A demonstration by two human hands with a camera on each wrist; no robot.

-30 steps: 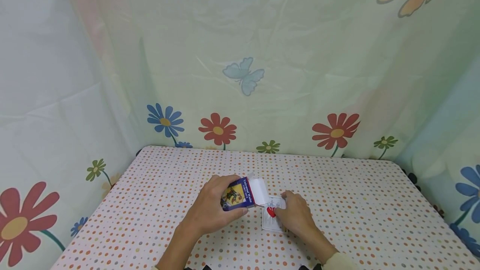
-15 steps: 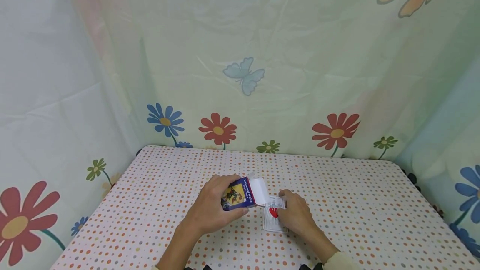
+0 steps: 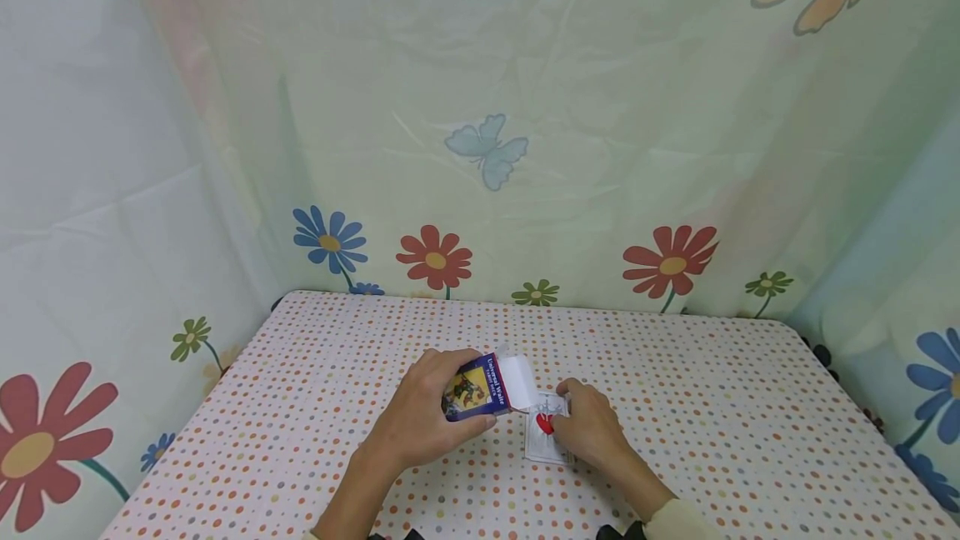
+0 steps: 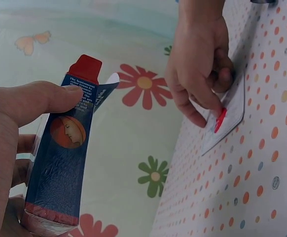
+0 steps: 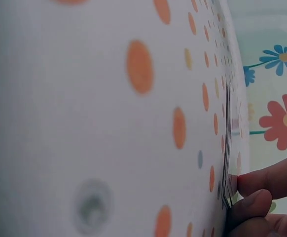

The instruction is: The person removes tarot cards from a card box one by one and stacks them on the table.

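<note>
In the head view the left hand (image 3: 422, 415) grips a blue tarot deck box (image 3: 471, 390), its white flap folded out toward the right. The left wrist view shows the thumb along the box's narrow side (image 4: 59, 158), with a red tab at the top end. The right hand (image 3: 596, 432) touches a pale card with a red heart (image 3: 538, 440), lying flat on the table; its thumb is on the heart. Seen edge-on in the right wrist view, a thin stack of cards (image 5: 227, 133) lies there, the fingertips (image 5: 247, 197) at its near end.
A white tablecloth with coloured dots (image 3: 337, 357) covers the table. Behind it hangs a pale curtain (image 3: 600, 148) printed with flowers and butterflies, which also continues along both sides.
The heart card has shifted slightly under the right hand, first right, then a little back left. The left hand and the box stay in place.
</note>
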